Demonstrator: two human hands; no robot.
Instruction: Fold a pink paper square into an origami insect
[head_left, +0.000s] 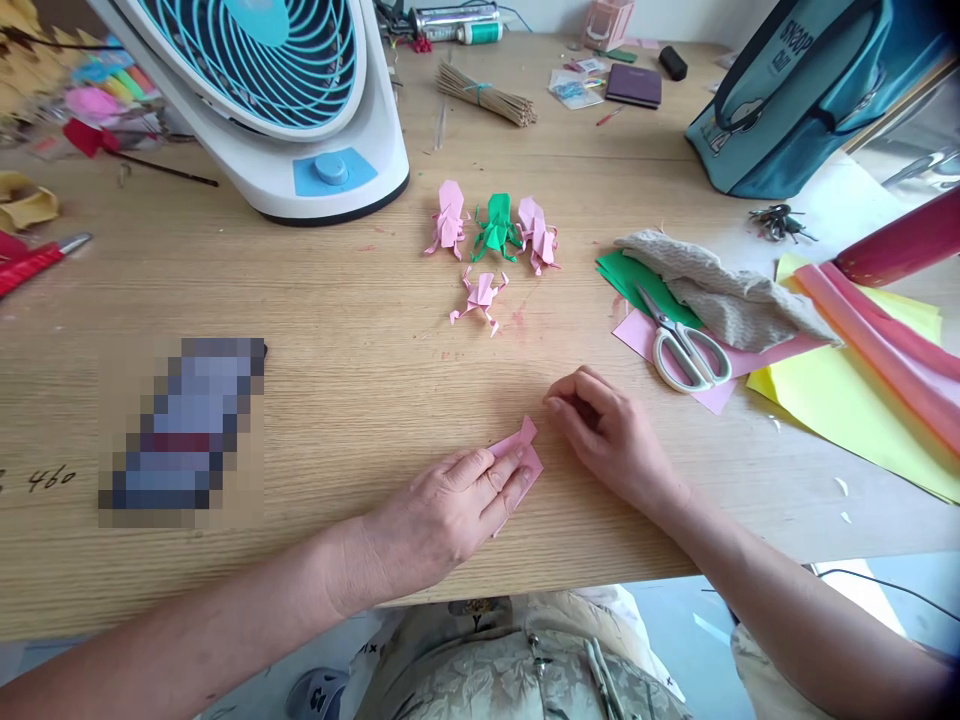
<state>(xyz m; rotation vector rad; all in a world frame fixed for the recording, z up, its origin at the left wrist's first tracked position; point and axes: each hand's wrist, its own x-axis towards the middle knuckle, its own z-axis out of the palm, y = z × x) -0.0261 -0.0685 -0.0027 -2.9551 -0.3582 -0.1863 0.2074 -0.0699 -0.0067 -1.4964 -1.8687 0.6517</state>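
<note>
A folded piece of pink paper (529, 462) lies on the table near its front edge, with a narrow pointed flap at the top. My left hand (457, 505) presses it down from above, fingers laid flat across it, covering much of it. Just to the right, apart from the paper, my right hand (611, 430) is closed, thumb and index tips together, with nothing visible in them. Ahead stand a green folded-paper beetle (498, 226) between a pink beetle (450, 216) and another pink beetle (537, 232). A smaller pink paper figure (481, 294) sits in front of them.
White-handled scissors (691, 358) rest on pink and green paper at right, beside a grey cloth (727, 290) and yellow sheets (832, 400). A fan (330, 190) stands at back left, a blurred-out phone-like shape (187, 420) at left, a teal bag (787, 110) at back right.
</note>
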